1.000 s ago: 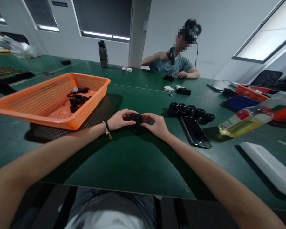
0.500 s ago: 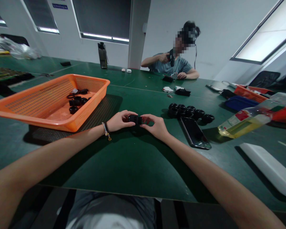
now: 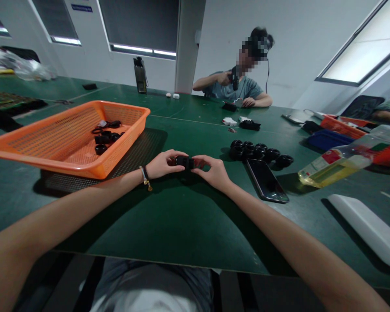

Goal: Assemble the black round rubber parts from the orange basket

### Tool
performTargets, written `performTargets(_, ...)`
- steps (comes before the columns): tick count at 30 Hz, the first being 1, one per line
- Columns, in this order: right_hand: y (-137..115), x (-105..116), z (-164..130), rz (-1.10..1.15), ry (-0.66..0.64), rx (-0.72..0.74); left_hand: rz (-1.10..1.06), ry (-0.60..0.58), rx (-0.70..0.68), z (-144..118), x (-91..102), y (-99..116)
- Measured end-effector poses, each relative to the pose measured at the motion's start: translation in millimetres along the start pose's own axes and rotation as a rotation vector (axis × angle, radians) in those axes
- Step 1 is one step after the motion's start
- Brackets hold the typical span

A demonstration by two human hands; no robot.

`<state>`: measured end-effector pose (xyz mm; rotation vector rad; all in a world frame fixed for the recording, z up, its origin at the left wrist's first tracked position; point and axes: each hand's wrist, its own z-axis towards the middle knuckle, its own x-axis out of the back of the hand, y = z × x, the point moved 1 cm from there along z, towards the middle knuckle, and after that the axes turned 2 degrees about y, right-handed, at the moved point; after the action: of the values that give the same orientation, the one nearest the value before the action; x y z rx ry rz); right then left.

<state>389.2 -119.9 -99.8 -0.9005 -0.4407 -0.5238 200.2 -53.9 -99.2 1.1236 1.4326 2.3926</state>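
Between my two hands is a small black cylindrical part (image 3: 184,163), just above the green table (image 3: 169,225). My left hand (image 3: 164,165) pinches its left end between thumb and fingers. On its right end, the thumb and fingertips of my right hand (image 3: 212,172) are closed. The part's finer details are too dark to make out. Several similar black round parts (image 3: 260,151) stand grouped on the table to the right of my right hand. Left of my left hand, an orange mesh basket (image 3: 100,170) holds more black parts (image 3: 105,138).
A phone (image 3: 267,181) lies by the grouped parts. Beyond it are a tilted bottle of yellow liquid (image 3: 334,167) and a white block-shaped object (image 3: 365,229). Across the table a person (image 3: 237,84) holds a dark tool. A dark drink bottle (image 3: 140,76) stands at the back.
My hands and the black part stay almost where they were. At the far right edge, part of another person has come into view.
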Motion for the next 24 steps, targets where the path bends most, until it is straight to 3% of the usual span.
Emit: performTargets(24,0.3,-0.3,-0.8,-0.044,0.014,0.013,-0.029,0.002,-0.001,0.2,-0.6,1.2)
